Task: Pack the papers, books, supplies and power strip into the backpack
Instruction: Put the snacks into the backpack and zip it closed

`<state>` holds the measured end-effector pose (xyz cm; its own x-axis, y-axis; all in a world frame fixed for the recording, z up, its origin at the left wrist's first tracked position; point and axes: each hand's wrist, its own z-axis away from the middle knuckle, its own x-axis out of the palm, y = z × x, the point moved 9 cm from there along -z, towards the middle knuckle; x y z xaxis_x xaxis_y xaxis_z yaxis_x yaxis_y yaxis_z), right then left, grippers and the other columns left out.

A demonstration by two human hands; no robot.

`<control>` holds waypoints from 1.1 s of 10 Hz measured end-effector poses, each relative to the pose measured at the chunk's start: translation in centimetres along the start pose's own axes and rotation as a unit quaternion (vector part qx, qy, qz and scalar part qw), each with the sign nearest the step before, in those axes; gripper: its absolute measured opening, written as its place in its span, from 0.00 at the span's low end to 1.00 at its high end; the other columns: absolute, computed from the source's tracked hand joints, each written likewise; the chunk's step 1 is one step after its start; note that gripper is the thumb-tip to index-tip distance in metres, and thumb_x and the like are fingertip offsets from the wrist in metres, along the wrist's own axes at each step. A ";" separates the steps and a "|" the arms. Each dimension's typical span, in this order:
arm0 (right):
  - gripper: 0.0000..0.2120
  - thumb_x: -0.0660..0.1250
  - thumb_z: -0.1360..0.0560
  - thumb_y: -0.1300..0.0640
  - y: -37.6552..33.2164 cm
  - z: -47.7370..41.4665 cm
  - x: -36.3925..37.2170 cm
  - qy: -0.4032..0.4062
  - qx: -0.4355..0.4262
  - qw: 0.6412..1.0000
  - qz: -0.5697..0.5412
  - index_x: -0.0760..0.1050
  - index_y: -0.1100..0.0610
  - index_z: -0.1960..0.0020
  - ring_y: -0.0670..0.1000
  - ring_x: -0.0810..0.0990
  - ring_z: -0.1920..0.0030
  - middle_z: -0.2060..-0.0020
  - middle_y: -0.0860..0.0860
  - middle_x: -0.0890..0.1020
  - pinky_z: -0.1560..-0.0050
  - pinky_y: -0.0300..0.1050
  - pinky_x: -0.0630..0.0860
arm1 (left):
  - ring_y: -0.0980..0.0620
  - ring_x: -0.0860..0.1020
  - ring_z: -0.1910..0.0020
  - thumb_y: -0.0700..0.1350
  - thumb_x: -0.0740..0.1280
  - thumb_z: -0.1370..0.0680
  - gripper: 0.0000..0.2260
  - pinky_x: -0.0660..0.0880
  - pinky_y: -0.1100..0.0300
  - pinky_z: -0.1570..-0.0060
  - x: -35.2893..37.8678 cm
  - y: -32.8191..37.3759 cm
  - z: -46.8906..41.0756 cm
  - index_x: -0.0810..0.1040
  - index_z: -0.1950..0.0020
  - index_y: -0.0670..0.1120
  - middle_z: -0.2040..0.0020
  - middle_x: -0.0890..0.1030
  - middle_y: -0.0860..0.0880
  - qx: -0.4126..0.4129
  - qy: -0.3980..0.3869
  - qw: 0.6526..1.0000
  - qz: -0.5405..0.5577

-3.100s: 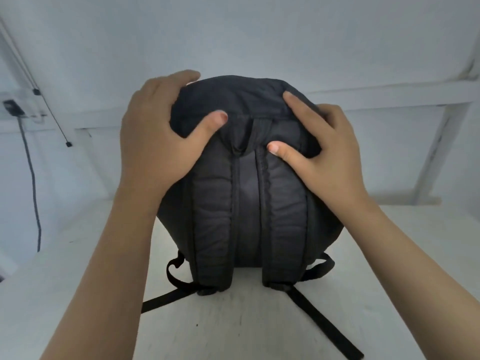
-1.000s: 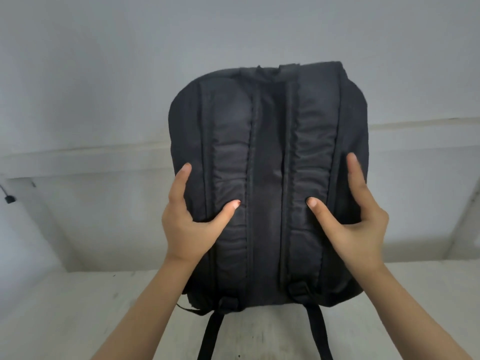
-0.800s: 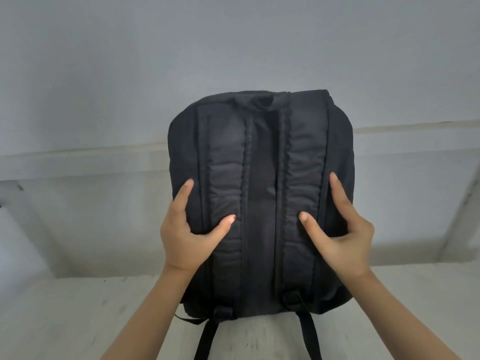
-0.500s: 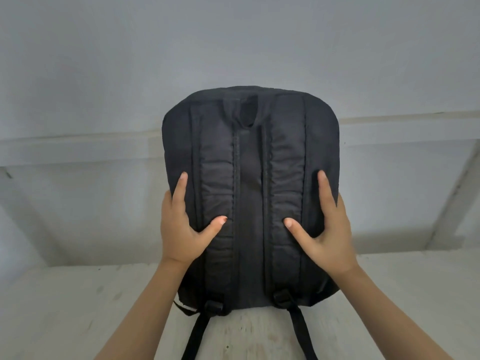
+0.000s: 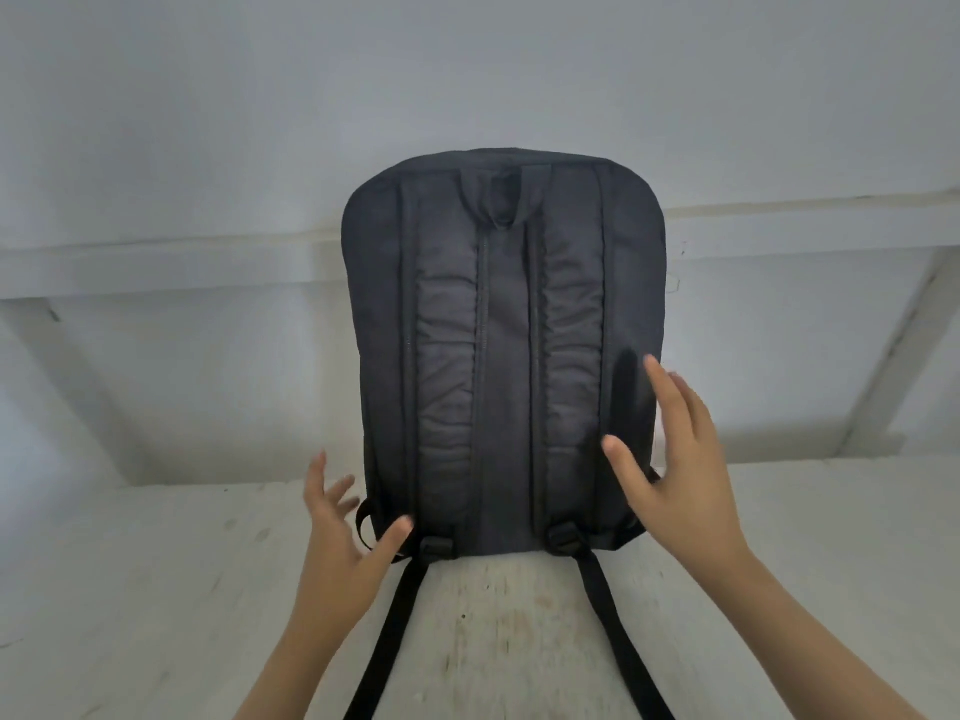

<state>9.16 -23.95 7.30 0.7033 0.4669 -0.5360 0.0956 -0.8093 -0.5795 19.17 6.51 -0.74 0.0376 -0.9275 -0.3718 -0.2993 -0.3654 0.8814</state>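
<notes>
Left hand (image 5: 343, 543) is open, fingers spread and a bit motion-blurred, with the thumb right at the lower left corner of the backpack (image 5: 504, 356), and I can't tell if it's actually touching. Right hand (image 5: 675, 459) is open too, fingers straight along the pack's right edge with the thumb laid on the back panel. So 2 hands and neither one has a real grip on anything.

The backpack stands upright on the counter (image 5: 156, 589), strap side facing the camera and carry loop (image 5: 501, 200) at the top. The wall (image 5: 467, 70) is behind it, but I can't tell whether it leans on that or just balances on its base. No papers, books, supplies or power strip in sight, so my guess is they're already inside.

That's what worries me. A soft, loaded bag standing on end with only flat palms near it could slump or tip, forward or off to the left where there's barely any support. The zip side faces away, so there's no way to check it's closed, and if it isn't, a topple spills the lot.

The 2 straps (image 5: 384, 641) also trail toward the near edge, right beside the forearms. Snag one and the whole pack gets dragged
</notes>
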 end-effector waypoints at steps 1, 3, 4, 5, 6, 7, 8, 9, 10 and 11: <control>0.21 0.65 0.24 0.52 0.6 3.9 -1.3 0.037 -0.030 0.998 0.035 0.68 0.48 0.31 0.45 0.70 0.46 0.46 0.47 0.73 0.46 0.38 0.66 | 0.47 0.75 0.43 0.40 0.73 0.29 0.22 0.67 0.57 0.45 -1.8 -3.0 3.4 0.71 0.43 0.60 0.45 0.77 0.55 0.021 -0.012 0.994 -0.111; 0.14 0.59 0.32 0.45 3.6 12.2 -0.1 -0.058 -0.014 0.990 0.127 0.80 0.45 0.53 0.54 0.80 0.58 0.53 0.51 0.80 0.60 0.50 0.75 | 0.69 0.71 0.42 0.72 0.57 0.31 0.12 0.60 0.78 0.40 -3.8 -7.5 9.4 0.68 0.48 0.80 0.41 0.69 0.76 0.062 -0.081 0.974 -0.203; 0.23 0.49 0.25 0.39 4.0 15.1 1.1 -0.113 -0.025 0.972 0.204 0.82 0.42 0.62 0.59 0.83 0.58 0.52 0.55 0.83 0.61 0.54 0.78 | 0.64 0.54 0.28 0.83 0.37 0.48 0.28 0.49 0.75 0.34 -2.0 -7.7 10.0 0.60 0.51 0.85 0.29 0.61 0.64 0.030 -0.186 0.936 -0.296; 0.33 0.39 0.25 0.32 3.1 16.8 2.6 -0.146 -0.030 0.965 0.217 0.82 0.40 0.64 0.59 0.84 0.57 0.50 0.55 0.84 0.58 0.57 0.78 | 0.56 0.53 0.25 0.80 0.38 0.53 0.31 0.55 0.56 0.29 0.4 -7.3 12.3 0.54 0.50 0.83 0.27 0.55 0.60 0.010 -0.314 0.890 -0.329; 0.24 0.43 0.26 0.29 1.8 17.5 4.5 -0.193 -0.043 0.967 0.159 0.76 0.33 0.61 0.55 0.78 0.46 0.35 0.43 0.73 0.40 0.50 0.67 | 0.63 0.68 0.35 0.80 0.40 0.37 0.19 0.67 0.58 0.41 1.4 -5.0 11.4 0.49 0.47 0.86 0.35 0.67 0.65 0.100 -0.251 0.895 -0.355; 0.09 0.54 0.30 0.27 1.1 16.7 4.8 -0.194 -0.021 0.980 0.038 0.72 0.24 0.60 0.54 0.77 0.41 0.31 0.39 0.66 0.39 0.47 0.65 | 0.59 0.58 0.32 0.82 0.53 0.44 0.16 0.53 0.61 0.33 1.5 -4.4 10.7 0.58 0.57 0.88 0.35 0.61 0.64 0.021 -0.211 0.955 -0.209; 0.19 0.54 0.32 0.25 1.9 13.5 3.4 -0.148 0.075 0.985 -0.050 0.66 0.23 0.43 0.47 0.70 0.35 0.34 0.41 0.70 0.36 0.45 0.65 | 0.53 0.66 0.34 0.73 0.63 0.38 0.27 0.61 0.57 0.35 -0.9 -2.4 8.2 0.70 0.40 0.68 0.34 0.69 0.58 0.053 -0.069 0.983 -0.162; 0.30 0.57 0.28 0.36 3.4 9.7 2.7 -0.086 0.106 0.990 -0.036 0.59 0.43 0.27 0.50 0.65 0.30 0.30 0.48 0.68 0.31 0.52 0.65 | 0.51 0.62 0.29 0.64 0.66 0.32 0.33 0.62 0.50 0.32 -0.9 -1.2 5.3 0.61 0.29 0.61 0.28 0.64 0.54 0.040 -0.052 0.988 -0.141; 0.38 0.60 0.27 0.39 5.2 7.1 3.7 -0.089 0.176 0.978 -0.070 0.47 0.46 0.23 0.53 0.57 0.25 0.25 0.51 0.58 0.28 0.59 0.61 | 0.53 0.55 0.26 0.60 0.66 0.31 0.37 0.58 0.47 0.29 -0.3 -1.1 2.3 0.50 0.27 0.64 0.24 0.57 0.55 0.012 -0.053 0.994 -0.095; 0.36 0.63 0.24 0.47 5.2 6.3 5.2 -0.110 0.204 0.959 -0.162 0.47 0.44 0.23 0.52 0.59 0.26 0.25 0.48 0.58 0.28 0.56 0.61 | 0.53 0.57 0.26 0.53 0.68 0.27 0.36 0.58 0.49 0.29 1.3 -1.6 1.0 0.47 0.29 0.66 0.25 0.56 0.57 -0.003 -0.095 0.995 -0.033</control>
<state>8.90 -23.50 -2.35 0.5132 0.7707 -0.3777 -0.0317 -0.4227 -0.9057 18.74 6.01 -2.92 -0.1240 -0.8701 -0.4770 -0.2963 -0.4263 0.8547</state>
